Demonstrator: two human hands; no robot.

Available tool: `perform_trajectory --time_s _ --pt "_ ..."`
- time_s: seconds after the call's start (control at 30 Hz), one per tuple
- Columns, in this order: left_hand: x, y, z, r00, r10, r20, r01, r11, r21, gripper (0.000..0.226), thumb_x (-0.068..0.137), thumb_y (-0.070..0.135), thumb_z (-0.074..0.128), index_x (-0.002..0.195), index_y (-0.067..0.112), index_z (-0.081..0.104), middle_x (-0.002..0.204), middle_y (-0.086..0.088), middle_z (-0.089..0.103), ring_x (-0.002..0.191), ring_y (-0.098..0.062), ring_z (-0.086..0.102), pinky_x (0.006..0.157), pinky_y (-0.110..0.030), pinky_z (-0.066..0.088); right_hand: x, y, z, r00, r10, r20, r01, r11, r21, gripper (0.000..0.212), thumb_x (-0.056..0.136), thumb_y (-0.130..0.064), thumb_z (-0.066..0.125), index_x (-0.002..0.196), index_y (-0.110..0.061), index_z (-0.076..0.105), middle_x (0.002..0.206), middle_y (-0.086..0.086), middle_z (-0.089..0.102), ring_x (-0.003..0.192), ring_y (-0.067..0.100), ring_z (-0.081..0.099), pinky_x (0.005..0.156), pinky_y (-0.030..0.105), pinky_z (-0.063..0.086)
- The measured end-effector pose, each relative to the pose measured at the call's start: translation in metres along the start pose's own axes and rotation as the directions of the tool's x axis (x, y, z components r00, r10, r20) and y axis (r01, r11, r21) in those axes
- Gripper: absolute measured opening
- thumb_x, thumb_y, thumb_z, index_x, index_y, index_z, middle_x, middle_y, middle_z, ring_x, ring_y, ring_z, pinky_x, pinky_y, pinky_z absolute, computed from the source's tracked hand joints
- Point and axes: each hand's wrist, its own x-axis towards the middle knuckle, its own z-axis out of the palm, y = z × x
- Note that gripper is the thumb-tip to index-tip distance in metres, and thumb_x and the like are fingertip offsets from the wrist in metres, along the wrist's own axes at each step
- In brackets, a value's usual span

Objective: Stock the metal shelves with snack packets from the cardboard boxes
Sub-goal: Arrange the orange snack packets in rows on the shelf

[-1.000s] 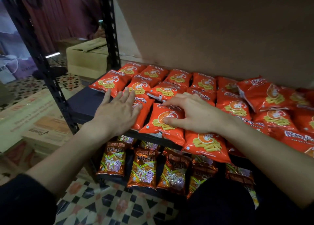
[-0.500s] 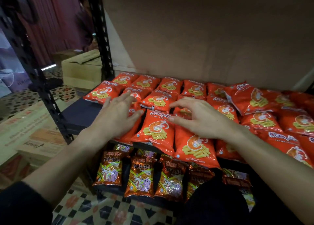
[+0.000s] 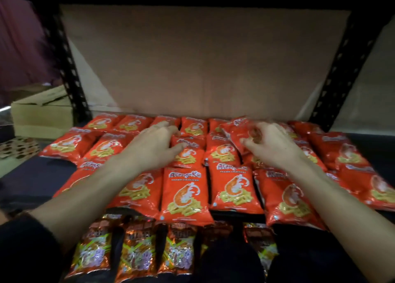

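Rows of orange prawn-cracker packets lie flat across the dark metal shelf. My left hand rests with straight fingers on packets in the middle rows, its thumb touching one packet. To the right, my right hand has curled fingers and pinches a tilted orange packet that sits a little above its neighbours; the picture is blurred there. On the shelf below, brown and orange snack packets stand in a row.
A cardboard sheet backs the shelf. Black perforated uprights stand at the left and right. An open cardboard box sits on the patterned floor beyond the left upright. Bare shelf shows at the left front.
Both hands have moved from the front packets to rows farther back. My right hand has gone from flat to curled round a packet. My view has swung right and closer.
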Motion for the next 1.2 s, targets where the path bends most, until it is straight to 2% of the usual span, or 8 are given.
perform_trajectory --time_s 0.27,0.4,0.53,0.63,0.83,0.97,1.07,1.2 --pt "0.024 0.034 0.01 0.994 0.022 0.111 -0.025 0.999 0.029 0.046 0.095 0.048 0.056 0.128 0.018 0.059 0.132 -0.006 0.056 0.124 -0.023 0.052 0.098 -0.031 0.041 0.005 0.004 0.006 0.998 0.041 0.049 -0.036 0.994 -0.099 0.09 0.073 -0.071 0.071 0.143 -0.023 0.041 0.136 0.009 0.055 0.127 0.032 0.051 0.103 0.045 0.046" --pt "0.027 0.027 0.011 0.993 -0.007 0.117 0.013 0.999 -0.05 0.044 0.092 0.051 0.058 0.124 0.021 0.062 0.13 -0.002 0.06 0.117 -0.021 0.056 0.097 -0.035 0.046 0.007 0.001 0.009 0.999 -0.01 -0.035 0.007 0.995 -0.101 0.07 0.078 -0.044 0.073 0.138 -0.019 0.048 0.132 0.009 0.056 0.123 0.033 0.052 0.096 0.041 0.049" --pt "0.026 0.032 0.008 0.99 -0.099 0.101 0.128 0.929 -0.347 0.042 0.094 0.054 0.054 0.121 0.022 0.061 0.109 0.006 0.067 0.094 -0.015 0.066 0.083 -0.03 0.05 0.006 -0.005 -0.001 0.987 -0.027 -0.156 0.048 0.99 0.135 0.067 0.076 -0.039 0.068 0.137 -0.02 0.049 0.117 0.006 0.065 0.111 0.029 0.061 0.089 0.042 0.055" --pt "0.025 0.047 0.012 0.981 -0.143 0.132 0.194 0.762 -0.618 0.048 0.095 0.058 0.045 0.112 0.017 0.063 0.102 0.004 0.072 0.082 -0.011 0.072 0.086 -0.033 0.054 -0.005 -0.017 -0.004 0.973 -0.076 -0.22 0.134 0.955 0.263 0.071 0.075 -0.037 0.071 0.14 -0.023 0.046 0.123 0.001 0.064 0.115 0.02 0.06 0.097 0.037 0.051" --pt "0.029 0.065 -0.002 0.911 -0.275 0.306 0.391 0.348 -0.852 0.062 0.086 0.07 0.05 0.101 0.013 0.067 0.084 -0.004 0.076 0.07 -0.017 0.074 0.086 -0.037 0.055 -0.032 -0.05 0.005 0.911 -0.277 -0.306 0.365 0.888 0.28 0.074 0.075 -0.03 0.077 0.14 -0.022 0.044 0.13 -0.005 0.055 0.117 0.014 0.049 0.099 0.021 0.037" --pt "0.019 0.088 0.013 0.953 -0.288 0.097 0.091 -0.034 -0.995 0.078 0.079 0.062 0.067 0.143 0.026 0.046 0.061 0.01 0.067 0.06 0.007 0.062 0.069 -0.005 0.046 -0.04 -0.066 0.019 0.88 -0.365 -0.303 0.455 0.832 0.318 0.08 0.077 -0.038 0.08 0.145 -0.02 0.04 0.138 -0.007 0.05 0.127 0.009 0.043 0.108 0.024 0.036" --pt "0.011 0.045 -0.017 0.889 -0.412 0.197 0.281 0.154 -0.947 0.053 0.085 0.045 0.07 0.122 0.008 0.061 0.079 -0.004 0.076 0.069 -0.014 0.073 0.064 -0.028 0.058 -0.042 -0.079 0.024 0.865 -0.427 -0.262 0.497 0.801 0.333 0.081 0.078 -0.046 0.079 0.145 -0.023 0.041 0.141 -0.009 0.047 0.13 0.006 0.04 0.11 0.021 0.033" --pt "-0.004 -0.005 -0.034 0.878 -0.444 0.179 0.292 0.199 -0.936 0.033 0.085 0.032 0.073 0.108 0.008 0.068 0.085 -0.003 0.077 0.069 -0.016 0.071 0.064 -0.031 0.057 -0.036 -0.098 0.032 0.849 -0.46 -0.259 0.527 0.769 0.362 0.056 0.085 -0.04 0.075 0.132 -0.017 0.055 0.127 -0.006 0.057 0.12 0.01 0.048 0.103 0.009 0.028"
